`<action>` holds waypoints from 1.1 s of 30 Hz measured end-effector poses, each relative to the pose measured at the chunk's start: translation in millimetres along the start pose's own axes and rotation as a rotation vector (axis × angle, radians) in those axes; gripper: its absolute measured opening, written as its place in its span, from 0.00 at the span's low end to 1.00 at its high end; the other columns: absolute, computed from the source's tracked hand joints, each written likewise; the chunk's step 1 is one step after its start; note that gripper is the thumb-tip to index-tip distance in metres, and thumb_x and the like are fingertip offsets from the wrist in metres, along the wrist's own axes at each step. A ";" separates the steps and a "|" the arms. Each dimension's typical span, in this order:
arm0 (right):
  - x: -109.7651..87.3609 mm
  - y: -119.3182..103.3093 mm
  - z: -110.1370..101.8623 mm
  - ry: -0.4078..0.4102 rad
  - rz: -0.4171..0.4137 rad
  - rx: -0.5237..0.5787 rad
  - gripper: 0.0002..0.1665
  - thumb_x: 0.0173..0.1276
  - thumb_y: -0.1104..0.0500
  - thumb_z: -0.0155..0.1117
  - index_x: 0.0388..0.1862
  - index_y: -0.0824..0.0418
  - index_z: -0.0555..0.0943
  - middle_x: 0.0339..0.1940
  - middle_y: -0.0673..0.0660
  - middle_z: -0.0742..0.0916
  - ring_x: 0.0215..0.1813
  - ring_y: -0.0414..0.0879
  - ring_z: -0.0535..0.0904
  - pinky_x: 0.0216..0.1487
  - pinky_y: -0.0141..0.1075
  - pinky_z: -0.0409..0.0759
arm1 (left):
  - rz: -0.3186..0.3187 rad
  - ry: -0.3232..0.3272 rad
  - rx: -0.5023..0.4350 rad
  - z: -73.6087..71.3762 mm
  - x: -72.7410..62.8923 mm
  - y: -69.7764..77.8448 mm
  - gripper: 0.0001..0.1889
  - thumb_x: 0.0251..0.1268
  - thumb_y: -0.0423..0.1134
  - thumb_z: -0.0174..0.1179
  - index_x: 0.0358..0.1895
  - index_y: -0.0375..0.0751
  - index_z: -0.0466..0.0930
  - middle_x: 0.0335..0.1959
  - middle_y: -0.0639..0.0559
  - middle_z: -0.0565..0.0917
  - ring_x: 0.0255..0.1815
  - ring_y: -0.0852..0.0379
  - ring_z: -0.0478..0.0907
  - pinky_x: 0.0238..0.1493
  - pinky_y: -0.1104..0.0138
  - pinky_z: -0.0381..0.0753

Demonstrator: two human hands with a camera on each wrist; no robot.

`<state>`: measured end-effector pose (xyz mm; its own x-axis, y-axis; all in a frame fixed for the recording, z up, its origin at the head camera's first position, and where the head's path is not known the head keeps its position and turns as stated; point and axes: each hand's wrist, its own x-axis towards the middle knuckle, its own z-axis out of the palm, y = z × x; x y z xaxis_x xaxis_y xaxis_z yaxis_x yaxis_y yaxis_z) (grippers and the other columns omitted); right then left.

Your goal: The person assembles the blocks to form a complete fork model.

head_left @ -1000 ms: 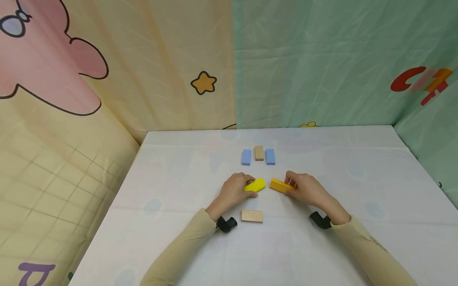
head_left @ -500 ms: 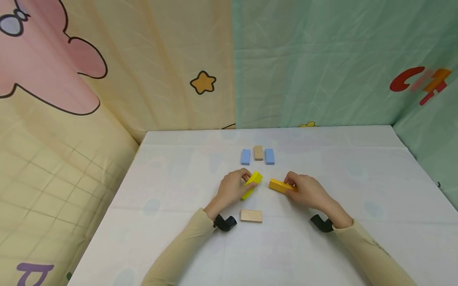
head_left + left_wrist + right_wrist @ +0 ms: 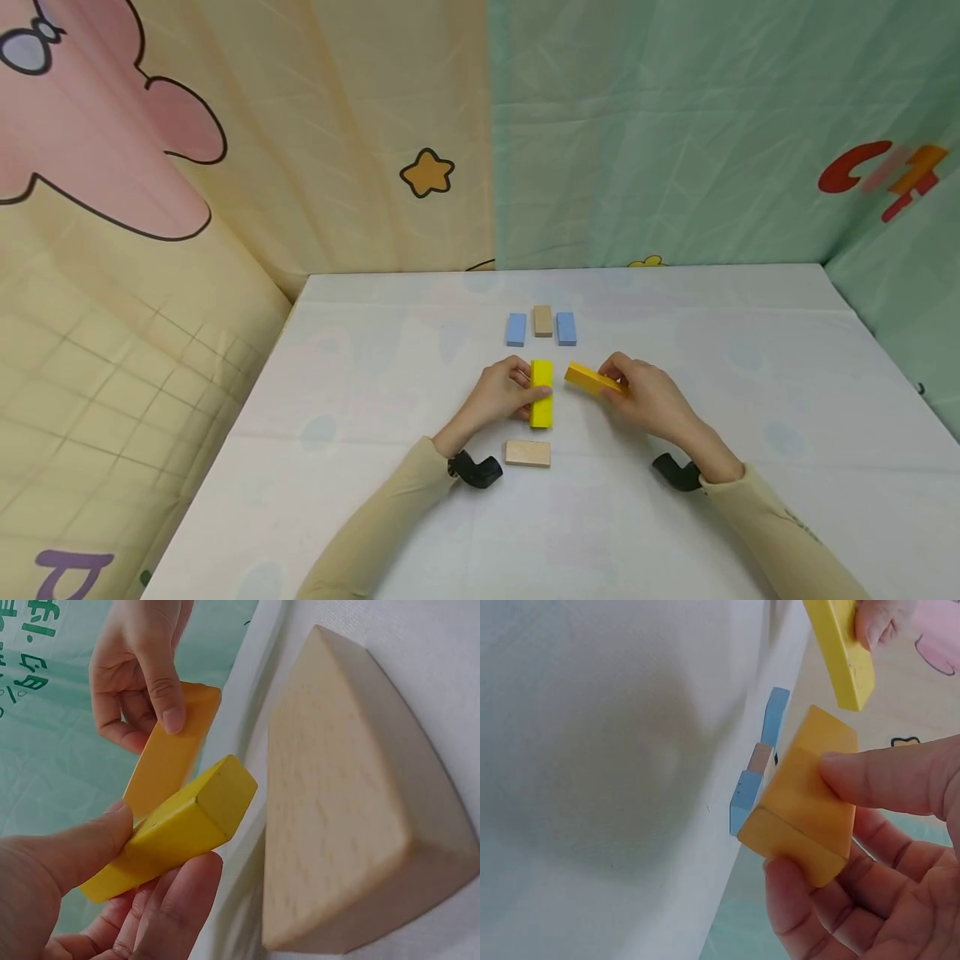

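Note:
My left hand [image 3: 501, 390] pinches a bright yellow block [image 3: 542, 408] between thumb and fingers, its long side pointing away from me in the head view. To its right, my right hand [image 3: 648, 400] grips an orange block [image 3: 588, 379] by one end, the other end tilted toward the yellow one. A gap separates the two blocks in the head view. The left wrist view shows the yellow block [image 3: 172, 832] in front of the orange block [image 3: 172, 754]. Both blocks appear raised off the table in the wrist views.
A plain wooden block [image 3: 528, 453] lies flat in front of the left hand. Farther back, a blue block [image 3: 516, 330], a wooden block [image 3: 543, 321] and a second blue block [image 3: 566, 328] stand in a row on the white-covered table [image 3: 712, 333]. Printed curtains [image 3: 637, 125] hang behind.
The left hand has turned the yellow block from slanting rightward to pointing straight away from me. The right hand has raised and tilted the orange block slightly.

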<state>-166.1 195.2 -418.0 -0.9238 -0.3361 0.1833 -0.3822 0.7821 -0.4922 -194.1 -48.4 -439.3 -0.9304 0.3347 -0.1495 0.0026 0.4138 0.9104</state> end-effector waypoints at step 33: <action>-0.6 -2.3 2.8 0.115 -0.050 0.068 0.15 0.58 0.67 0.70 0.42 0.64 0.77 0.32 0.54 0.82 0.31 0.46 0.72 0.30 0.37 0.74 | -0.047 -0.011 -0.102 7.9 -0.7 -6.0 0.18 0.50 0.41 0.73 0.37 0.36 0.74 0.24 0.47 0.77 0.17 0.53 0.80 0.21 0.65 0.81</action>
<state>-164.7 192.1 -419.4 -0.9015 -0.3081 0.3038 -0.4291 0.7272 -0.5357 -190.5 -44.4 -447.7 -0.9244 0.3269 -0.1964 -0.0784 0.3411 0.9368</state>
